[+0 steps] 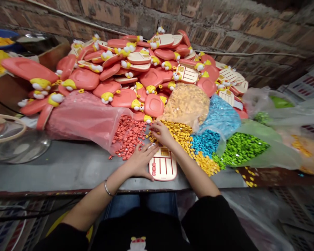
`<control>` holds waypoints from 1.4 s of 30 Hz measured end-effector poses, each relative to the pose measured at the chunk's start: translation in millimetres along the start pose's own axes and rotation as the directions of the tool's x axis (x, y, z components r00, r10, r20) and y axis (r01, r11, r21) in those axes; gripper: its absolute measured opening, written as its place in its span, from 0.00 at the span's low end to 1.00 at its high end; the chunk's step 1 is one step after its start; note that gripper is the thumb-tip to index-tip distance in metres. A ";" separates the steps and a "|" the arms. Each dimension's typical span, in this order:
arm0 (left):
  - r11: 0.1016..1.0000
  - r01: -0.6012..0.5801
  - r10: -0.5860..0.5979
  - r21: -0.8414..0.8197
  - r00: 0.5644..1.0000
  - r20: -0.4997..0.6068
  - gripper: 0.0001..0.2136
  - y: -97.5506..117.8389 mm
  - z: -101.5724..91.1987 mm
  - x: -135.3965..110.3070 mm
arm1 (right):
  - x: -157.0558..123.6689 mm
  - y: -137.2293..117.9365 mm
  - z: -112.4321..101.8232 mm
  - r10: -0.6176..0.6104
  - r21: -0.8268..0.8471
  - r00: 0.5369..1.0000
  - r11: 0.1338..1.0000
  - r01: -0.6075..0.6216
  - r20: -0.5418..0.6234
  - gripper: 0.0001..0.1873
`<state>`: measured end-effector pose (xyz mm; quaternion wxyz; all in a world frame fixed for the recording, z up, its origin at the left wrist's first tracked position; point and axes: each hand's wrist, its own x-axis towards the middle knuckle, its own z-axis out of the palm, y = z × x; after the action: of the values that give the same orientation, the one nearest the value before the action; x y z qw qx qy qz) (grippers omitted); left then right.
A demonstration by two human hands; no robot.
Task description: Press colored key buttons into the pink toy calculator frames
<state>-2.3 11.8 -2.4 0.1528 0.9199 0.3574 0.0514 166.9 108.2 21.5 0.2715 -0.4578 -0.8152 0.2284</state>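
A small pink toy abacus board (163, 167) lies flat on the grey table edge in front of me, with a few red beads in its left slot. My left hand (140, 160) rests on its left side, fingers stretched flat. My right hand (161, 134) reaches past the board's top, its curled fingers down among the red beads (128, 137) and yellow beads (184, 134); what they pinch is hidden.
A big heap of pink chick-shaped boards (136, 73) fills the back of the table. Open plastic bags spill blue beads (205, 143), green beads (240, 148) and orange beads (187, 103). A glass bowl (13, 141) stands at the left. Brick wall behind.
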 end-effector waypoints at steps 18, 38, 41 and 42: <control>1.000 0.014 -0.013 -0.010 0.999 0.040 0.53 4.0 -2.9 1.5 | -139.0 20.5 -2.7 0.060 -0.176 0.967 0.979 -0.106 -0.247 0.11; 0.999 0.015 -0.016 0.031 0.999 0.031 0.53 2.0 3.4 -0.1 | -131.5 -2.9 7.4 0.015 0.048 0.996 0.999 -0.011 -0.087 0.07; 1.000 0.012 -0.013 0.014 1.000 0.018 0.53 1.4 4.0 -0.5 | -119.6 -10.6 23.0 -0.060 0.033 0.997 0.998 0.061 -0.046 0.08; 1.000 0.013 -0.013 0.010 1.000 0.015 0.54 1.0 4.3 -0.5 | -117.5 -12.7 24.5 -0.083 0.044 0.996 0.995 0.084 -0.024 0.09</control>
<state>-1.1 9.7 -6.2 0.1510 0.9187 0.3624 0.0418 194.0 -3.2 -16.4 0.3002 -0.4194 -0.8253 0.2299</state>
